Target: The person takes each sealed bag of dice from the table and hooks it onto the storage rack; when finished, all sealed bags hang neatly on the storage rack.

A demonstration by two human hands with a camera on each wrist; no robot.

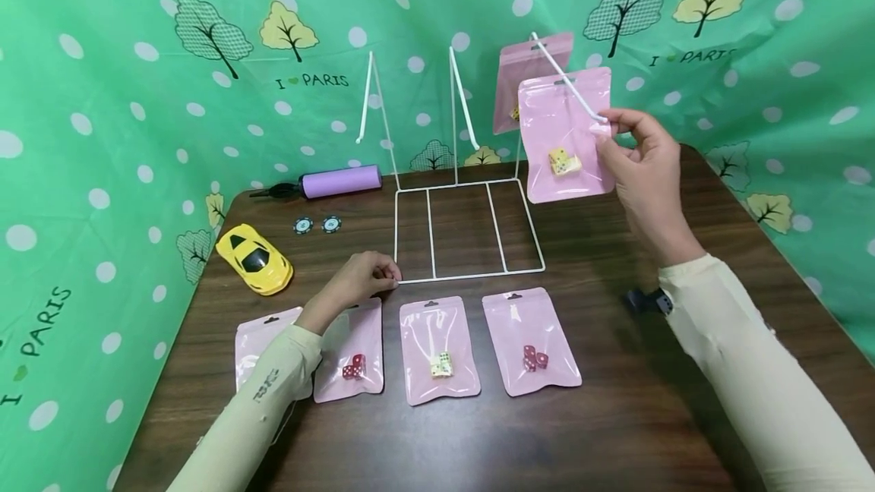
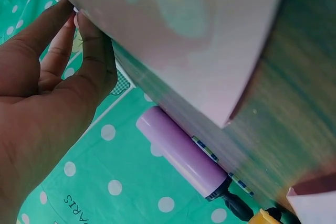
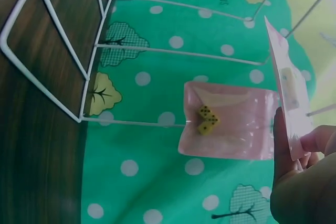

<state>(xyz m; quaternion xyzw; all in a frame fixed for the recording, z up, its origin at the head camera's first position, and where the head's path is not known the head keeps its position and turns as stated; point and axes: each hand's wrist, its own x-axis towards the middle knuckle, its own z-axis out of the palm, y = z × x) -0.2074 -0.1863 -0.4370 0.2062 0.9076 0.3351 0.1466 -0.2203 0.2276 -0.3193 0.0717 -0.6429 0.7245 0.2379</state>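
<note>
My right hand (image 1: 645,169) pinches the right edge of a pink zip bag (image 1: 550,120) with yellow dice (image 1: 562,162) in it. The rack's right hook (image 1: 581,99) passes through this bag's hang hole. Behind it, a second pink bag (image 3: 231,121) with yellow dice hangs on the same hook. At the front left corner of the white wire rack (image 1: 472,275), my left hand (image 1: 358,278) pinches the wire between thumb and fingers. The rack's left hook (image 1: 365,97) and middle hook (image 1: 465,101) carry no bags.
Several pink bags lie in front of the rack: one with pale dice (image 1: 431,325), one with red dice (image 1: 522,325), others partly under my left arm. Leftward are a yellow toy car (image 1: 256,260), two poker chips (image 1: 331,224) and a purple hand pump (image 1: 342,181). A black object (image 1: 645,301) lies by my right sleeve.
</note>
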